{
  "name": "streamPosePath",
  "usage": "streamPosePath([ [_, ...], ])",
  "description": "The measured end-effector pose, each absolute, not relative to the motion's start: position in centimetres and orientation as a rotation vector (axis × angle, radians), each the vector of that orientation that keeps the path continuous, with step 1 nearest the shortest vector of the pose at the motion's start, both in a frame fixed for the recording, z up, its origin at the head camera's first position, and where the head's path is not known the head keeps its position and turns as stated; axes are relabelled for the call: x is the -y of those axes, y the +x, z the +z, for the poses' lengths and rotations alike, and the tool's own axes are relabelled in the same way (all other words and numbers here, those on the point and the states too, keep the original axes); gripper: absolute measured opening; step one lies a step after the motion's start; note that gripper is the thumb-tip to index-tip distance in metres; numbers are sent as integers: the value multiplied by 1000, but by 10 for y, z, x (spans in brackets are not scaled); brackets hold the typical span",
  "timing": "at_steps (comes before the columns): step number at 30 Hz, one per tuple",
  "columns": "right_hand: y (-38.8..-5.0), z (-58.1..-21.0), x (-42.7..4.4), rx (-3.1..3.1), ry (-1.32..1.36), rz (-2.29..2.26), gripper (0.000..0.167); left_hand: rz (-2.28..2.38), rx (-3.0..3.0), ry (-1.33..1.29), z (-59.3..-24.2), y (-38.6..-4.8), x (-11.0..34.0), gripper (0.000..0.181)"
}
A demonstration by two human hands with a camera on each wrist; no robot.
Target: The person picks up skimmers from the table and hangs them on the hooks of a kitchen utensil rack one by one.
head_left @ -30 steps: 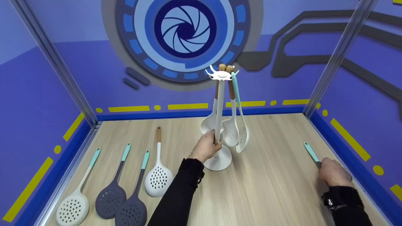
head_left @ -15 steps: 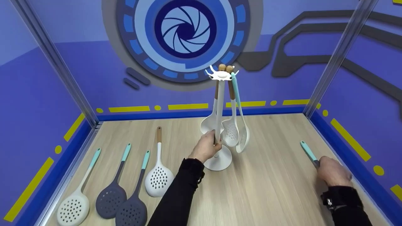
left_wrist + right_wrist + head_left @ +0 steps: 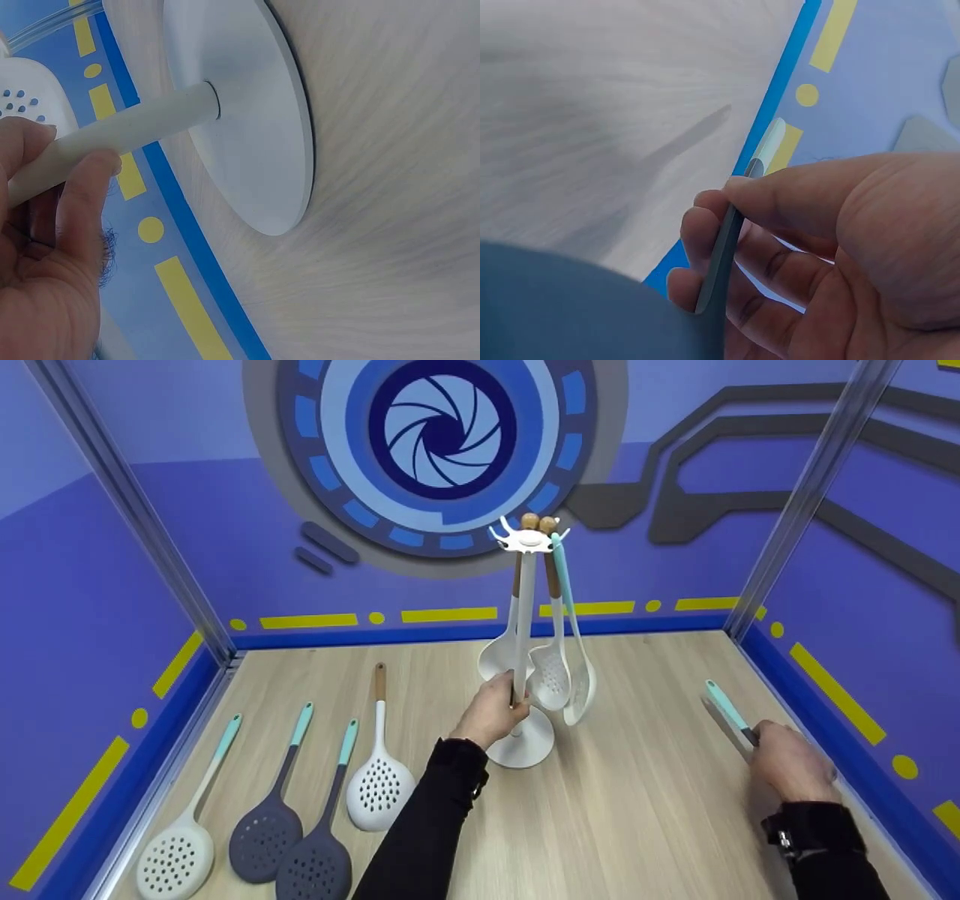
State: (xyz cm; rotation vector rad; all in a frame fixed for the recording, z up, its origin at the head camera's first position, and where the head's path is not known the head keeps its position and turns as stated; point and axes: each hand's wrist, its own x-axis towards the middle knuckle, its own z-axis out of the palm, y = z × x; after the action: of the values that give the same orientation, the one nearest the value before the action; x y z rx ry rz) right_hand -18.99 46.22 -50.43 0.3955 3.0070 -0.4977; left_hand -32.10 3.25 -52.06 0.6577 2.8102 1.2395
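The left hand (image 3: 491,710) grips the white post (image 3: 526,615) of an upright utensil stand low down, above its round base (image 3: 525,746). A white ladle (image 3: 501,656), a white perforated ladle (image 3: 551,679) and a mint-handled white utensil (image 3: 581,690) hang from the rack. At the right, the right hand (image 3: 793,763) pinches the dark shaft of a utensil whose mint handle (image 3: 726,705) points away to the upper left. In the right wrist view, thumb and fingers hold the dark shaft (image 3: 724,255); its dark head (image 3: 570,307) fills the lower left corner.
On the left of the wooden table (image 3: 630,780) lie a cream skimmer (image 3: 176,861), two dark skimmers (image 3: 264,840) (image 3: 313,870) and a white skimmer with a brown handle (image 3: 379,787). Printed panels stand behind and at both sides.
The right hand has lifted its utensil off the table and moved it slightly up and left; a shadow now shows apart from the handle. The left hand stays on the post.
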Motion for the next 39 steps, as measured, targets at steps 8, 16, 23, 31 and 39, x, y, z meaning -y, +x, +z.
streamPosePath([
  [8, -190, -498, -458, -3078, 327, -469, 28, 1229, -2817, 664, -522, -321, -33, 20],
  [16, -192, -490, -451, -3127, 278, -461, 28, 1251, -2788, 620, -522, -322, -33, 22],
  [23, -191, -484, -442, -3205, 231, -453, 28, 1242, -2790, 613, -522, -322, -34, 23],
  [31, -192, -476, -433, -3246, 181, -495, 30, 1254, -2784, 616, -523, -322, -34, 21],
  [39, -193, -473, -423, -3377, 119, -478, 30, 1219, -2802, 630, -523, -322, -34, 18],
])
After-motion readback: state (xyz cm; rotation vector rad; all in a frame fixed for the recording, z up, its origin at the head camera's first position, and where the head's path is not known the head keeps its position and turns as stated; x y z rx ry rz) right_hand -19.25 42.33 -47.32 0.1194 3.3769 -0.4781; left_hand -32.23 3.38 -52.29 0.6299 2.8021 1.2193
